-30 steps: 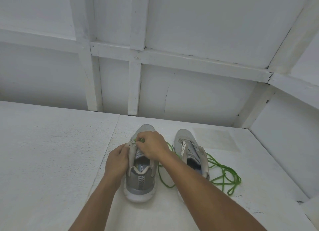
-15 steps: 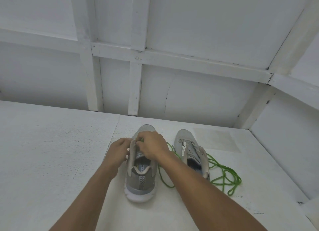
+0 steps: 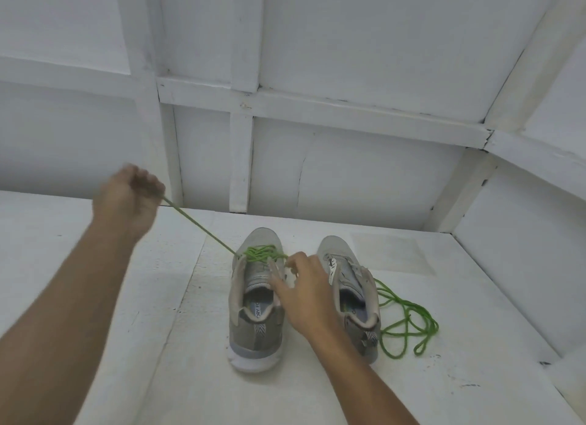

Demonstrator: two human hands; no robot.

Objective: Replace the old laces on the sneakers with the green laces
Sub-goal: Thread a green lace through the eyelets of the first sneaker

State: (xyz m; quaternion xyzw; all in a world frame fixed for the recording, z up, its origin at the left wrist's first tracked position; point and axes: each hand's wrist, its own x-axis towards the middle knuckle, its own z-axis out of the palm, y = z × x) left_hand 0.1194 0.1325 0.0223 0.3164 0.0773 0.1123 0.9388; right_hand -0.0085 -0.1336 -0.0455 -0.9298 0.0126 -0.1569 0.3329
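Note:
Two grey sneakers stand side by side on the white floor, heels towards me. The left sneaker has a green lace bunched over its front eyelets. My left hand is raised up and to the left and grips one end of that lace, which runs taut down to the shoe. My right hand rests on the left sneaker's right eyelet flap, with its fingertips at the lace bunch. The right sneaker is partly hidden behind my right wrist. A second green lace lies coiled loose to its right.
The white floor stretches out to the left of the shoes. A white panelled wall rises just behind the sneakers, and a side wall closes in on the right.
My left hand has left the sneaker's eyelets and swung up and left, drawing the green lace out taut. My right hand stays at the shoe's right flap.

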